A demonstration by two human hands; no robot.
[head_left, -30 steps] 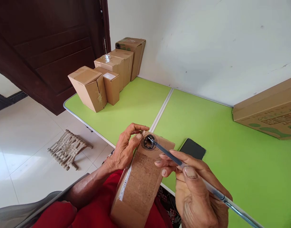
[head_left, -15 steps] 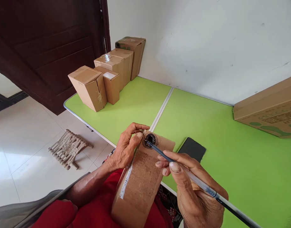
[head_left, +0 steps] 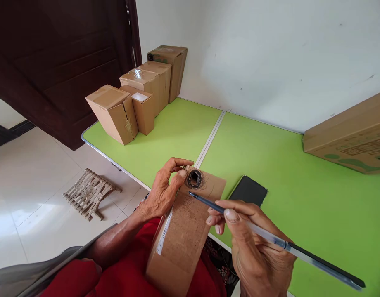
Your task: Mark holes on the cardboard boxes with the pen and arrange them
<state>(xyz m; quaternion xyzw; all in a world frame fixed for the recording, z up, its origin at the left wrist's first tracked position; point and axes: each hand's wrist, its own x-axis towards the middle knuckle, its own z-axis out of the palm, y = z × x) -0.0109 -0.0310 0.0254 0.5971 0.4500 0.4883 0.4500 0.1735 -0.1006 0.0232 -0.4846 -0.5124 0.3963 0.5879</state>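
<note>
A small cardboard box [head_left: 184,235] leans on the near edge of the green table [head_left: 270,156] and rests on my lap. Its top face bears a black scribbled patch [head_left: 195,178] and a torn strip of brown paper. My left hand [head_left: 165,190] grips the box's upper left edge, fingers curled over it. My right hand [head_left: 255,251] pinches a clear pen [head_left: 270,239] with a black cap end. The pen tip hovers just below the scribble, near the box surface.
A black phone [head_left: 248,191] lies face down on the table beside the box. Several sealed cardboard boxes [head_left: 137,95] stand in a row at the far left corner. A large flat carton [head_left: 351,136] lies at the right. A woven stool [head_left: 87,193] sits on the tiled floor.
The pen tip was on the black scribble and has now drawn back and down off it. My left hand has kept its grip on the box.
</note>
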